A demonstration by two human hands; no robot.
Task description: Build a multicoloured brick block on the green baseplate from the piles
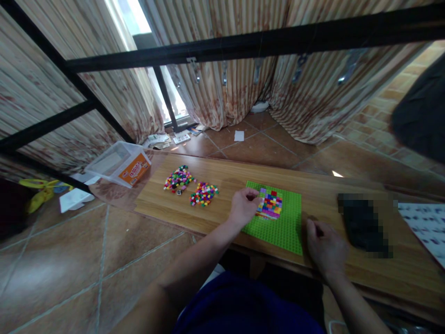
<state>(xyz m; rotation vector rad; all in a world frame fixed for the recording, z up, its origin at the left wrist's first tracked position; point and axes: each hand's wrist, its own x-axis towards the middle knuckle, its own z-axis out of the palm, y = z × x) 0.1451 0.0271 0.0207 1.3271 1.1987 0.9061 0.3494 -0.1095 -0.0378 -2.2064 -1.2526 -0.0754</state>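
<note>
A green studded baseplate (pixel 290 227) lies on the wooden table, with a block of small multicoloured toy bricks (pixel 273 205) built up on it. My left hand (pixel 245 205) is over the plate's left edge, its thumb and fingers pinched at the left side of the built-up bricks. Whatever is between those fingertips is too small to make out. To the right of the plate, my right hand (pixel 325 243) rests on the table with its fingers curled in, and I see nothing in it. Two piles of loose bricks, one farther (pixel 179 178) and one nearer (pixel 204 194), lie left of my left hand.
An orange-labelled clear plastic box (pixel 116 162) stands past the table's left end. A blurred-out dark object (pixel 363 225) lies right of my right hand, near a printed sheet (pixel 426 227). Black metal bars (pixel 225 48) cross in front of the curtains (pixel 222 97).
</note>
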